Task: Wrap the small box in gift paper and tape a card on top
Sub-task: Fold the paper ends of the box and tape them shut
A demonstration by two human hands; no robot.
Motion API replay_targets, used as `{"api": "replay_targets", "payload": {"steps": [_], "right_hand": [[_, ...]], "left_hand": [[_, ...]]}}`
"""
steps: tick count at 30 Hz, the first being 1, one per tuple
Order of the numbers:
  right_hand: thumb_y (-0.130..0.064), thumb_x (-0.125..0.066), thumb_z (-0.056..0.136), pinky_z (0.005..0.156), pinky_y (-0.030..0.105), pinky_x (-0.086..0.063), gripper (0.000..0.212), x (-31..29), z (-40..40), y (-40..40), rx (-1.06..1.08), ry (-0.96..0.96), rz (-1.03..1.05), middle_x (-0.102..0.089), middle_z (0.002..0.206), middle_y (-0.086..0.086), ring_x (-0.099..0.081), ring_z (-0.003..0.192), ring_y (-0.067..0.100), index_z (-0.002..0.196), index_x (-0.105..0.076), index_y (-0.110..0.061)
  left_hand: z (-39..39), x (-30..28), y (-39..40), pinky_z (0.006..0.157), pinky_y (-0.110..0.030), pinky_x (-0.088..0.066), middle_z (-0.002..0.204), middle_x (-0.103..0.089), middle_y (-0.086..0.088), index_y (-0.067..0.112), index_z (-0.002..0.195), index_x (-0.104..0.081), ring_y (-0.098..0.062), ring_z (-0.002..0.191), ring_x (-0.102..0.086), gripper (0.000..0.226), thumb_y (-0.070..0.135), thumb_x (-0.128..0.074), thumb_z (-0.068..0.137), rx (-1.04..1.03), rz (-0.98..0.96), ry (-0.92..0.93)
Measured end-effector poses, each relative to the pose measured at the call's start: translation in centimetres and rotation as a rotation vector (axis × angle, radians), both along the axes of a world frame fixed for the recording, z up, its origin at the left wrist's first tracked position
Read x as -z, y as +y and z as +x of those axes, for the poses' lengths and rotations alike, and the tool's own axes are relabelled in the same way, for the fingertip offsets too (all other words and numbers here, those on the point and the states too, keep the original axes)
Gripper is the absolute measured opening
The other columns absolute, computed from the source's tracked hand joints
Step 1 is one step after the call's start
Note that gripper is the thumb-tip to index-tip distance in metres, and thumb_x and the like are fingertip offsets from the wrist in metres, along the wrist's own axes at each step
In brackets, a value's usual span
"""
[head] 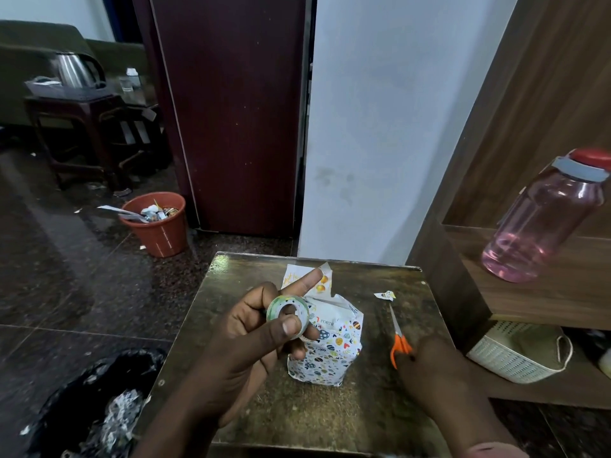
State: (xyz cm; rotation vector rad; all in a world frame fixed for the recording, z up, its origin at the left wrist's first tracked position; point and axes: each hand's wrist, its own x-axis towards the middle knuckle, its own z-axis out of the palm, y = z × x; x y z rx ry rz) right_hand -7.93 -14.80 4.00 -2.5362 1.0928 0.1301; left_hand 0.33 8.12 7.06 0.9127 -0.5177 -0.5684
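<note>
A small box (330, 352) stands upright on the little table (297, 408), wrapped in white patterned gift paper with its top end loose. My left hand (251, 345) grips a roll of clear tape (288, 313) above and just left of the box; a strip of tape (325, 267) sticks to its raised index fingertip. A card with orange print (322, 285) lies behind the box, partly hidden by that finger. My right hand (433, 368) reaches down onto the orange handles of the scissors (398, 338), which lie right of the box; its fingers are hidden from me.
A paper scrap (385, 295) lies near the scissors' tip. A pink water bottle (542, 219) stands on the wooden shelf at right, a white basket (519, 352) under it. On the floor are an orange bin (158, 223) and a black bag (99, 401).
</note>
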Motion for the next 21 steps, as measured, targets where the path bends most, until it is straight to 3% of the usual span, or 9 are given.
{"api": "replay_targets", "payload": {"steps": [3, 6, 9, 11, 13, 16, 19, 21], "right_hand": [[-0.037, -0.053, 0.097, 0.078, 0.027, -0.046, 0.032, -0.2, 0.3, 0.6, 0.000, 0.037, -0.050, -0.071, 0.114, 0.011, -0.066, 0.111, 0.029, 0.101, -0.069, -0.010], [-0.044, -0.054, 0.097, 0.075, 0.029, -0.047, 0.036, -0.6, 0.0, 0.8, -0.025, -0.016, -0.107, -0.073, 0.104, 0.009, -0.068, 0.103, 0.029, 0.094, -0.069, -0.011], [-0.042, -0.057, 0.096, 0.064, 0.032, -0.049, 0.035, -2.1, -0.3, 0.5, -0.054, -0.427, -0.167, -0.067, 0.075, 0.002, -0.067, 0.076, 0.024, 0.073, -0.066, -0.018], [-0.039, -0.061, 0.097, 0.060, 0.031, -0.046, 0.028, -4.0, -0.2, 1.2, -0.094, -0.776, -0.001, -0.064, 0.067, -0.003, -0.062, 0.064, 0.013, 0.074, -0.067, -0.024], [-0.038, -0.066, 0.095, 0.058, 0.021, -0.044, 0.019, -6.1, -0.2, 3.1, -0.161, -0.937, 0.301, -0.067, 0.068, -0.009, -0.059, 0.061, 0.004, 0.083, -0.073, -0.025], [-0.047, -0.066, 0.087, 0.063, 0.014, -0.049, 0.022, -7.5, -0.2, 5.8, -0.282, -0.915, 0.590, -0.074, 0.080, -0.011, -0.066, 0.071, 0.000, 0.087, -0.076, -0.027], [-0.057, -0.066, 0.076, 0.075, 0.030, -0.056, 0.031, -7.4, -0.2, 6.9, -0.346, -0.835, 0.704, -0.077, 0.086, -0.007, -0.072, 0.080, 0.013, 0.092, -0.077, -0.033], [-0.054, -0.069, 0.077, 0.077, 0.044, -0.057, 0.028, -7.4, 0.0, 7.1, -0.379, -0.822, 0.735, -0.077, 0.081, -0.002, -0.072, 0.079, 0.027, 0.092, -0.078, -0.032]], "left_hand": [[-0.1, 0.1, -0.1, 0.067, -0.026, -0.054, 0.153, -0.055, -0.007, 0.022, 0.074, -0.061, -0.018, 0.086, -0.070, 0.034, 0.030, -0.094, 0.070, 0.014, 0.020, -0.011], [0.0, 0.0, -0.2, 0.068, -0.026, -0.055, 0.153, -0.054, -0.007, 0.020, 0.075, -0.061, -0.020, 0.088, -0.071, 0.034, 0.029, -0.094, 0.072, 0.027, 0.012, -0.016], [0.1, 0.0, -0.2, 0.069, -0.027, -0.056, 0.154, -0.053, -0.008, 0.018, 0.076, -0.060, -0.021, 0.090, -0.071, 0.034, 0.026, -0.093, 0.073, 0.029, -0.002, -0.014], [0.2, 0.1, 0.0, 0.070, -0.027, -0.056, 0.154, -0.053, -0.008, 0.017, 0.076, -0.060, -0.022, 0.090, -0.071, 0.035, 0.025, -0.093, 0.073, 0.026, 0.001, -0.014], [0.2, 0.0, 0.0, 0.071, -0.028, -0.057, 0.154, -0.053, -0.008, 0.017, 0.076, -0.059, -0.022, 0.091, -0.071, 0.035, 0.024, -0.094, 0.073, 0.033, 0.013, -0.025], [0.0, 0.0, -0.1, 0.073, -0.030, -0.057, 0.150, -0.057, -0.009, 0.016, 0.076, -0.059, -0.023, 0.090, -0.072, 0.038, 0.024, -0.096, 0.069, 0.028, 0.064, -0.049], [0.0, 0.0, -0.1, 0.077, -0.031, -0.058, 0.140, -0.065, -0.009, 0.015, 0.076, -0.059, -0.026, 0.095, -0.073, 0.039, 0.022, -0.096, 0.068, 0.011, 0.096, -0.061], [0.1, -0.1, 0.1, 0.080, -0.030, -0.058, 0.146, -0.061, -0.006, 0.016, 0.076, -0.059, -0.025, 0.105, -0.071, 0.036, 0.020, -0.094, 0.070, 0.024, 0.100, -0.081]]}}
